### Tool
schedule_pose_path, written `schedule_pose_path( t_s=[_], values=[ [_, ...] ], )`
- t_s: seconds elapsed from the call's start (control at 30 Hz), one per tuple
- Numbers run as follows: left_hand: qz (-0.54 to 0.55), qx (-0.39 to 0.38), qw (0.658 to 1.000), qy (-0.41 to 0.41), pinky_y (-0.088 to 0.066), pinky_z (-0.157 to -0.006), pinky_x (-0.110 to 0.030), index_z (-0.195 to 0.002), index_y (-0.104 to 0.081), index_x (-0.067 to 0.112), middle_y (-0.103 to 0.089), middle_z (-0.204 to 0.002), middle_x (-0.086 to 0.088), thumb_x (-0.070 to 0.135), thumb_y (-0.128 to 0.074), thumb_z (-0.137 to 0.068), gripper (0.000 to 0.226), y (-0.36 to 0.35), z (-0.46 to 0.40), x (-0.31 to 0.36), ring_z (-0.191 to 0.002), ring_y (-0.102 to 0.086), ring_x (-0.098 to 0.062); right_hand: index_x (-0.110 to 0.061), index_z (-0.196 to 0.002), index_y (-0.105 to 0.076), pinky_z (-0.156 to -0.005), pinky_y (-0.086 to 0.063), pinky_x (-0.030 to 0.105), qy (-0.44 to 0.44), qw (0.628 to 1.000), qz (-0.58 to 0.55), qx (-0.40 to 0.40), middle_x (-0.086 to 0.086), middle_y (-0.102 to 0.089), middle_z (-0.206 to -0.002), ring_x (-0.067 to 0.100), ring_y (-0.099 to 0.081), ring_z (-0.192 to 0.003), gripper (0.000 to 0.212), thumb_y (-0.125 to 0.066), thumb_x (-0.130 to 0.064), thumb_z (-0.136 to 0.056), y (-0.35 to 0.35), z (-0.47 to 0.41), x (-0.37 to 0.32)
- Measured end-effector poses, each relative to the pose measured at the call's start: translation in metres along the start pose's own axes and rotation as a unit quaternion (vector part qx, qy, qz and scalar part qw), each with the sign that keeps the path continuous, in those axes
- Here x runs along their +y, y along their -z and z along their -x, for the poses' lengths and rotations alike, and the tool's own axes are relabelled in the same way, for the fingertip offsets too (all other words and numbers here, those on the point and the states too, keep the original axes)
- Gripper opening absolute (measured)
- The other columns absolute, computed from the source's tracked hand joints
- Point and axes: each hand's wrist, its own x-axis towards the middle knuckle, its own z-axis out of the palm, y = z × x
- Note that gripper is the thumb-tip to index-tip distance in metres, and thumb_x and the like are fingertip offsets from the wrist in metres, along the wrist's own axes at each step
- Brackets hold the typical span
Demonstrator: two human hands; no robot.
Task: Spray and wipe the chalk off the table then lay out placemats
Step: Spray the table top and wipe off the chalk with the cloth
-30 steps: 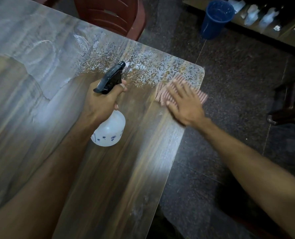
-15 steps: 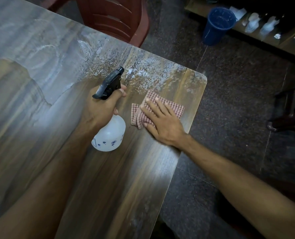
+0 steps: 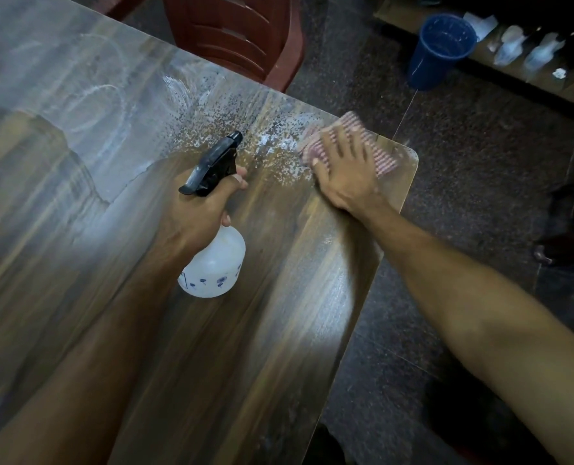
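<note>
Pressing flat with fingers spread, the right hand (image 3: 346, 172) holds the checked cloth (image 3: 384, 156) on the table (image 3: 279, 330) at its far right corner, blurred. Left of it, the left hand (image 3: 198, 219) grips the spray bottle (image 3: 215, 266), fingers curled round its neck under the black trigger head, with speckled chalk (image 3: 212, 129) beyond.

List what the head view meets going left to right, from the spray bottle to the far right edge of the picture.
white spray bottle held by the left hand → right hand pressing the checked cloth at the table corner → blue bucket on the floor → dark chair at the right edge.
</note>
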Motion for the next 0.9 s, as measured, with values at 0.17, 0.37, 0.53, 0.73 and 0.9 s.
schedule_pose_path(
  t_s=[0.17,0.37,0.53,0.73,0.9],
  values=[
    [0.004,0.006,1.000,0.009,-0.046,-0.055,-0.020,-0.103,-0.069,0.004,-0.071,-0.105,0.001,0.015,-0.057,-0.097,0.017,-0.001,-0.002,0.007,-0.039,-0.047,-0.009,-0.029,-0.157,-0.009,-0.122,-0.002,0.047,0.150,0.988,0.026,-0.029,0.003,-0.003,-0.165,0.027,-0.001,-0.151,0.064,-0.015,-0.057,-0.100,-0.019,0.061,-0.041],
    [0.023,0.005,0.999,0.027,-0.047,-0.063,-0.029,-0.100,-0.070,0.019,-0.072,-0.103,0.003,0.035,-0.061,-0.085,0.024,0.009,-0.001,0.002,-0.042,-0.048,-0.012,-0.030,-0.157,-0.008,-0.121,0.003,0.051,0.018,1.000,0.006,-0.008,0.004,0.001,-0.165,0.028,0.002,-0.151,0.066,-0.011,-0.061,-0.098,-0.003,0.023,0.020],
    [0.009,0.017,0.999,0.036,-0.048,-0.069,-0.033,-0.105,-0.070,0.021,-0.072,-0.106,0.007,0.033,-0.060,-0.092,0.020,0.018,0.002,-0.009,-0.044,-0.050,-0.010,-0.027,-0.157,-0.006,-0.121,0.001,0.050,-0.005,1.000,0.004,-0.013,0.006,0.001,-0.165,0.030,0.002,-0.151,0.065,-0.018,-0.056,-0.100,0.006,-0.029,0.003],
    [0.003,0.024,0.999,0.031,-0.048,-0.070,-0.032,-0.104,-0.069,0.024,-0.074,-0.098,0.005,0.030,-0.059,-0.095,0.015,0.019,0.002,-0.010,-0.044,-0.051,-0.010,-0.030,-0.157,-0.005,-0.121,0.002,0.049,0.164,0.985,0.037,-0.037,0.003,0.001,-0.165,0.028,0.002,-0.151,0.063,-0.015,-0.057,-0.101,-0.016,0.019,-0.064],
    [0.009,0.028,0.999,0.022,-0.049,-0.068,-0.033,-0.102,-0.069,0.022,-0.073,-0.095,0.002,0.028,-0.059,-0.095,0.014,0.028,0.004,-0.012,-0.044,-0.051,-0.011,-0.033,-0.156,-0.016,-0.122,-0.009,0.048,0.226,0.972,0.036,-0.058,0.000,-0.007,-0.165,0.027,-0.007,-0.151,0.065,-0.017,-0.061,-0.097,-0.020,0.065,-0.035]
  ],
)
